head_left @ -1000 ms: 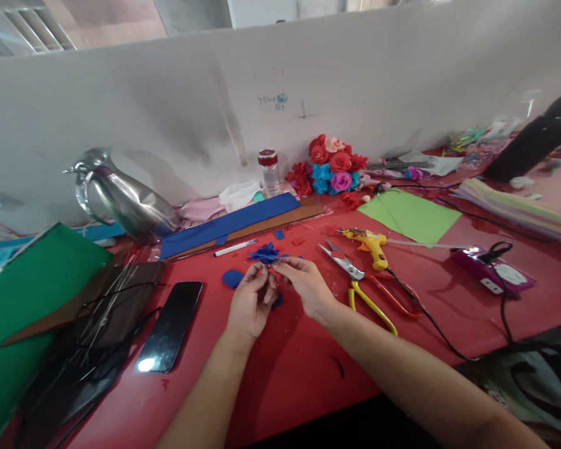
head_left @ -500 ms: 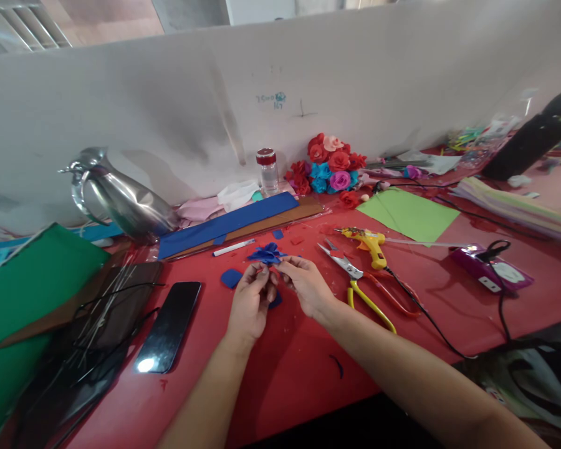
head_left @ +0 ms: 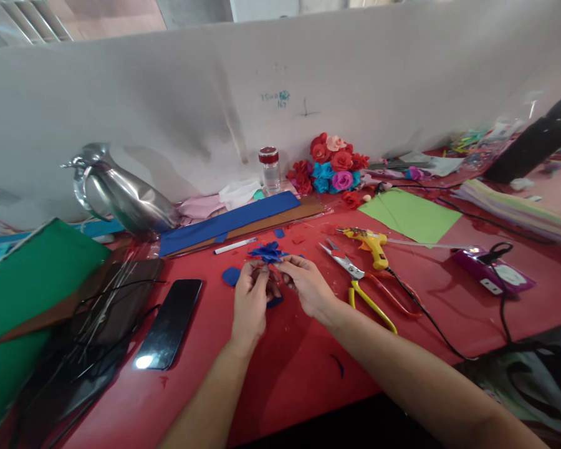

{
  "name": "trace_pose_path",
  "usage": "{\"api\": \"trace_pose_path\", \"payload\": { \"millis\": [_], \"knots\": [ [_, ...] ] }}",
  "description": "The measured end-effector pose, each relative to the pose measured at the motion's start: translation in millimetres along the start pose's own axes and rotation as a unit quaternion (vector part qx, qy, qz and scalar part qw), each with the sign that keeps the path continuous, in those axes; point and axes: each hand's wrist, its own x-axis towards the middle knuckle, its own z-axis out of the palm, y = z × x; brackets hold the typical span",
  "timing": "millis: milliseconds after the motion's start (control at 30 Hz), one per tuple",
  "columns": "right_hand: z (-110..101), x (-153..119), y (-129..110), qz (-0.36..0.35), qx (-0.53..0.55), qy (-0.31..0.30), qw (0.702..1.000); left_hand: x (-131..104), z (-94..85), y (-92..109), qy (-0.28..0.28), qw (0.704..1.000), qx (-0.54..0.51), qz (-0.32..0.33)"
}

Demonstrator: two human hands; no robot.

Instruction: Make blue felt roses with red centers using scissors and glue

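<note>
A blue flower with layered petals (head_left: 267,251) is between my fingertips above the red table (head_left: 299,368). My left hand (head_left: 252,299) pinches it from below on the left, fingers curled. From the right, my right hand (head_left: 306,282) grips its edge with thumb and forefinger. Behind my left hand lies a rounded blue piece (head_left: 230,276), with another dark blue piece partly hidden beneath the hands. A white pen (head_left: 235,246) lies just beyond the flower.
Scissors (head_left: 355,274) and a yellow glue gun (head_left: 374,245) with its cord lie right. A phone (head_left: 171,324) and green sheet (head_left: 51,268) are left. Behind stand a steel jug (head_left: 126,193), a jar (head_left: 270,169) and paper flowers (head_left: 339,162); a purple power strip (head_left: 493,268) is far right.
My left fingers have shifted slightly around the flower's base, and the flower is turned a little. The view has moved slightly.
</note>
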Motion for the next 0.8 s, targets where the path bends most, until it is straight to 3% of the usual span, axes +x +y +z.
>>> {"api": "trace_pose_path", "payload": {
  "millis": [200, 333, 400, 433, 533, 633, 667, 700, 800],
  "knots": [
    [-1.5, -0.3, 1.8, -0.003, -0.026, 0.009, 1.000, 3.1, -1.9, -0.6, 0.025, 1.000, -0.007, 0.002],
    [-4.0, -5.9, -15.5, -0.105, -0.172, -0.032, 0.979, 6.2, -3.8, -0.1, 0.047, 0.999, -0.015, -0.002],
    [-13.2, -10.1, -34.4, -0.178, -0.315, -0.057, 0.930, 7.5, -4.4, 0.0, 0.052, 0.999, -0.016, -0.001],
    [-21.7, -12.0, -45.0, -0.209, -0.402, -0.039, 0.890, 8.1, -4.6, -0.1, 0.054, 0.998, -0.016, -0.002],
    [-64.3, -15.1, -71.8, -0.265, -0.590, 0.130, 0.751, 10.0, -5.8, -0.5, 0.068, 0.997, -0.019, -0.006],
    [-121.3, -11.6, -82.5, -0.179, -0.696, 0.290, 0.632, 12.1, -8.1, -1.2, 0.089, 0.996, -0.019, 0.009],
    [-138.9, -8.8, -82.9, -0.131, -0.721, 0.306, 0.608, 12.8, -9.1, -1.6, 0.098, 0.995, -0.019, 0.015],
    [-154.0, -5.4, -82.4, -0.090, -0.732, 0.307, 0.601, 13.5, -10.0, -2.1, 0.105, 0.994, -0.020, 0.018],
    [-178.8, 6.0, -79.2, -0.049, -0.741, 0.237, 0.626, 15.7, -12.3, -3.5, 0.119, 0.992, -0.031, 0.019]
  ]
}}
